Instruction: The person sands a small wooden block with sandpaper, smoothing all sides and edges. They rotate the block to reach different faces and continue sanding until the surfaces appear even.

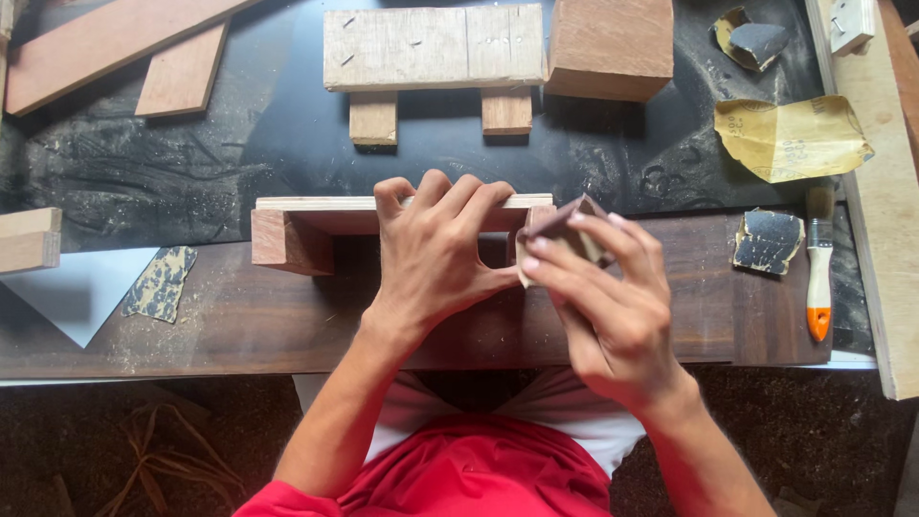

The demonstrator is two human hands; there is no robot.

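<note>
Two hands work one small wooden stool [316,218] on the bench [239,316]: left hand [431,254] clamps its top, right hand [603,297] pinches folded sandpaper [560,230] against its leg, mid-sanding; steady pressure seems needed.

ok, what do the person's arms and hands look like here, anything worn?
Both are bare: the left hand and right hand have no gloves, rings or watch in view, and the forearms are uncovered. A red top shows below, with white fabric beside it.
</note>
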